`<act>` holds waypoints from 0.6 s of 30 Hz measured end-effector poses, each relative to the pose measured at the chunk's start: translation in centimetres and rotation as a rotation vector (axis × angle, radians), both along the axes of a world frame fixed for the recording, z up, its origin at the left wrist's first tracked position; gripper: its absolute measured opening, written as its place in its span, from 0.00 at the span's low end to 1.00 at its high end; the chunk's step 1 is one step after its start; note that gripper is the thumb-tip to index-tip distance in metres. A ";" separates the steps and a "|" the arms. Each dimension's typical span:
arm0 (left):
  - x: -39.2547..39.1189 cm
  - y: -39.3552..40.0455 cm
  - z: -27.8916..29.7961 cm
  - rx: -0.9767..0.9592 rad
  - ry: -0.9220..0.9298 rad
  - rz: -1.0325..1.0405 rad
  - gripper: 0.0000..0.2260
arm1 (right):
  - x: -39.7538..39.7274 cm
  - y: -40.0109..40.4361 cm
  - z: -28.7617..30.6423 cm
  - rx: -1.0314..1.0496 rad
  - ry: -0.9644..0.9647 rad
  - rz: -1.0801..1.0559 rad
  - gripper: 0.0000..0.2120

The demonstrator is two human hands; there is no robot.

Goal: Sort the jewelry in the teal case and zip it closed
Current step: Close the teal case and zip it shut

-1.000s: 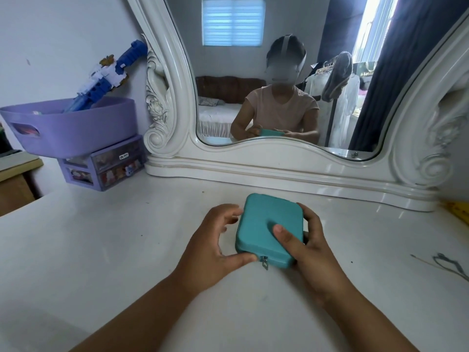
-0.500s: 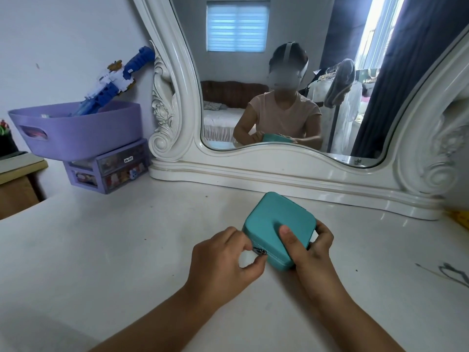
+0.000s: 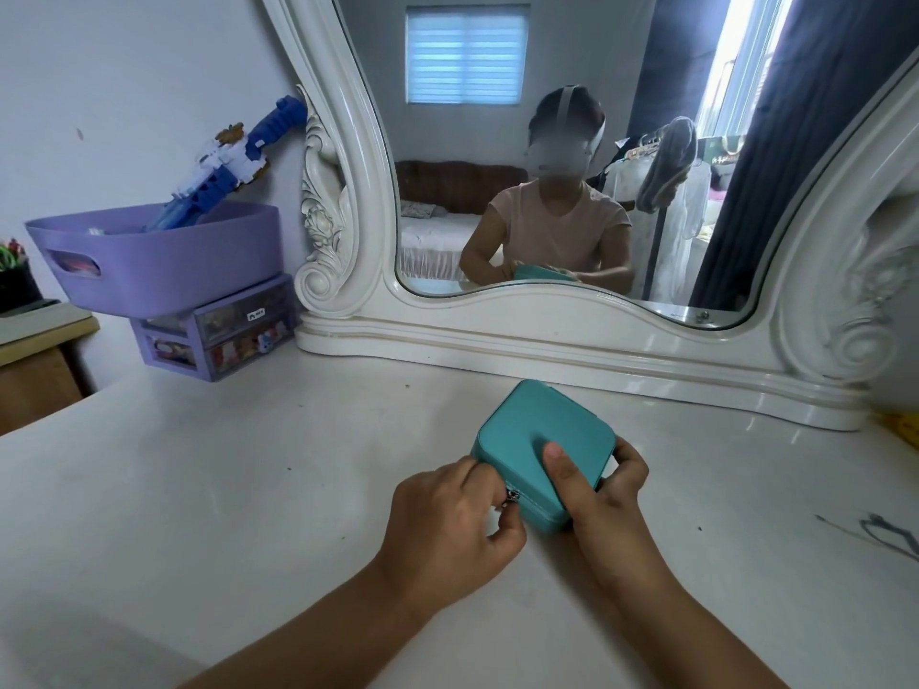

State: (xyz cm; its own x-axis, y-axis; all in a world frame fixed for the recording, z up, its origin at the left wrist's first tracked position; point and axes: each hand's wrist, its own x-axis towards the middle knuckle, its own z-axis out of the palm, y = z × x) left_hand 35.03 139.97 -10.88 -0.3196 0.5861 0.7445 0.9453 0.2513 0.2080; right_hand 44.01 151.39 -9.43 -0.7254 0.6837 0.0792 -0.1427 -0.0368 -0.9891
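A small teal case [image 3: 539, 430] lies closed on the white vanity top [image 3: 248, 489], turned with a corner toward me. My right hand [image 3: 597, 494] grips its right side, thumb pressed on the lid and fingers wrapped behind. My left hand [image 3: 447, 529] is at the case's near-left edge, with thumb and forefinger pinched on the metal zipper pull [image 3: 512, 498]. No jewelry is visible; the inside of the case is hidden.
A large white carved mirror [image 3: 572, 335] stands along the back of the vanity. At the back left a purple basket [image 3: 159, 261] with a blue toy sits on small purple drawers [image 3: 219, 330]. Dark marks [image 3: 890, 532] lie at the right edge.
The case has been turned so a corner points toward me. My left hand moved from the case's left side to the zipper pull and pinched it. The right hand kept its hold.
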 end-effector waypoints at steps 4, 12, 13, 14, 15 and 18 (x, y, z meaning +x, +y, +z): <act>-0.5 0.1 -0.3 0.022 -0.371 -0.143 0.06 | 0.0 0.2 0.0 -0.019 0.001 -0.017 0.33; -1.0 0.3 -0.4 0.081 -0.484 -0.319 0.05 | -0.1 0.4 0.0 -0.055 0.035 -0.023 0.34; -1.0 0.2 -0.4 0.073 -0.452 -0.298 0.05 | -0.1 0.4 -0.1 -0.059 0.036 -0.019 0.34; -1.0 0.2 -0.3 0.063 -0.410 -0.279 0.05 | -0.2 0.4 -0.1 -0.063 0.034 -0.016 0.34; -1.0 0.1 -0.3 0.056 -0.357 -0.268 0.04 | -0.2 0.4 -0.1 -0.070 0.033 -0.014 0.34; -0.9 -0.2 -0.1 0.029 -0.196 -0.230 0.02 | -0.1 0.6 -0.2 -0.086 0.034 -0.015 0.35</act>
